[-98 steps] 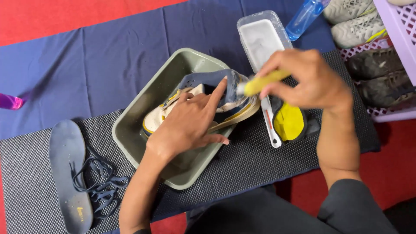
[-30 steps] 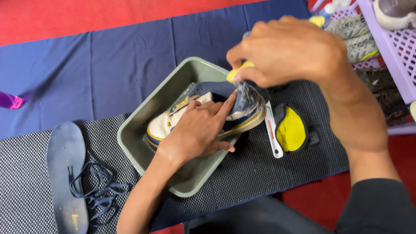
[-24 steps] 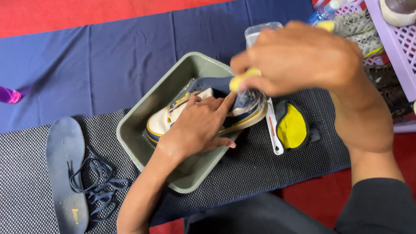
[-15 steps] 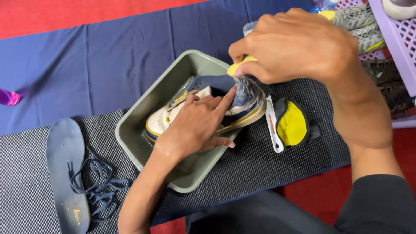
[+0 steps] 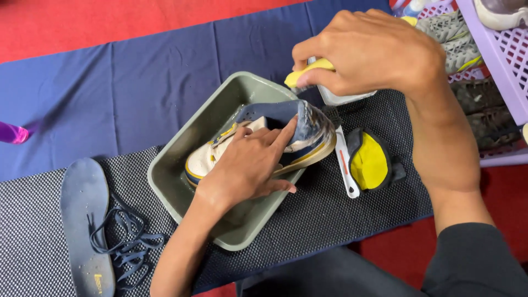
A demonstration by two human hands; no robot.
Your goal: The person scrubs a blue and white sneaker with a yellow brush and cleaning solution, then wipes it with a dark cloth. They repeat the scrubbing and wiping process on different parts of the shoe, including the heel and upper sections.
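Note:
A white, navy and yellow sneaker (image 5: pixel 308 132) lies on its side in a grey-green rectangular basin (image 5: pixel 181 165). My left hand (image 5: pixel 247 165) lies over the sneaker and holds it down, with the forefinger up against the navy heel. My right hand (image 5: pixel 368 52) is closed around the yellow handle of a brush (image 5: pixel 305 71), just above the heel. The brush's head is hidden behind the hand and the shoe. A white tub (image 5: pixel 341 99) sits right under that hand.
A blue insole (image 5: pixel 85 220) and a loose dark lace (image 5: pixel 129 242) lie at the left on the dotted mat (image 5: pixel 330 214). A white brush (image 5: pixel 346 170) and a yellow and black pad (image 5: pixel 369 165) lie right of the basin. Worn shoes (image 5: pixel 456 36) and a lilac crate (image 5: pixel 506 49) stand at the far right.
My right hand with the yellow-handled brush has come from the right of the basin to over the sneaker's heel and shifts slightly back and forth there. My left hand has stayed on the sneaker.

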